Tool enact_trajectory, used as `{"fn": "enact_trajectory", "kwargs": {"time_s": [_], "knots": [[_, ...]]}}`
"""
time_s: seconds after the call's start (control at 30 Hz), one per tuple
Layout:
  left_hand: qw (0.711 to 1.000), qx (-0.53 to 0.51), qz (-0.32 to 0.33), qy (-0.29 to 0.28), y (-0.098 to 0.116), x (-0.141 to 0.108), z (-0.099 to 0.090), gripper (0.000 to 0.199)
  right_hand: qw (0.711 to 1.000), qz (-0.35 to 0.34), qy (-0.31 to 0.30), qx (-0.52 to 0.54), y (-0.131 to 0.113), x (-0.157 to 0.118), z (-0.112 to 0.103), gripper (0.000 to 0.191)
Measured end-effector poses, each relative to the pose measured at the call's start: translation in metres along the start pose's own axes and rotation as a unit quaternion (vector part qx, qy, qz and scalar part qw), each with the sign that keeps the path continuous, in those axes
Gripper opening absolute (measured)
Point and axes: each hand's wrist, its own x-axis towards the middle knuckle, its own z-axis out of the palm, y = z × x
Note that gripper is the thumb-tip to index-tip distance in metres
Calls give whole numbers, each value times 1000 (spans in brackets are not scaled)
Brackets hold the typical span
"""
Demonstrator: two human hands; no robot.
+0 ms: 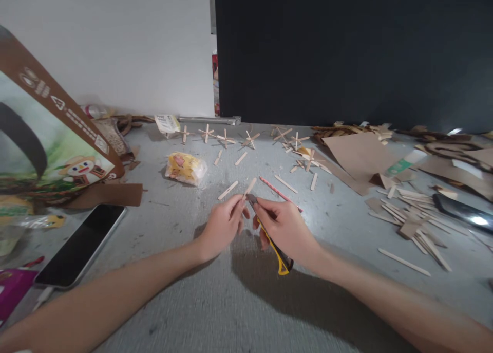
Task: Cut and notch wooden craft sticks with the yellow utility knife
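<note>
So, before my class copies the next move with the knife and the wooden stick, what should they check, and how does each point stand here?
1. Stick held: ok, the left hand pinches the wooden stick.
2. Knife held: ok, the yellow-and-black knife is in the right hand.
3. Left fingertips well away from the knife's tip: not ok, they are right beside it.
4. Stick braced on the table: cannot tell from this angle.
5. Red pencil well away: not ok, it lies close to the right hand.
6. Phone out of the way: ok, it lies off to the left.
</note>
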Motion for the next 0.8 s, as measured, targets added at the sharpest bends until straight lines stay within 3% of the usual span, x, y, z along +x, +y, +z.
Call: {"fn": "enact_trajectory", "kwargs": {"time_s": [0.3,0.47,0.8], "knots": [[998,60,1,3,-2,-3,-1,36,999,27,-19,-38,-6,-2,-4,31],[998,60,-1,-7,0,-3,-2,35,997,64,-34,25,-9,-1,-5,30],[1000,9,-22,-2,2,1,0,44,991,74,-22,112,-4,1,6,37]]}}
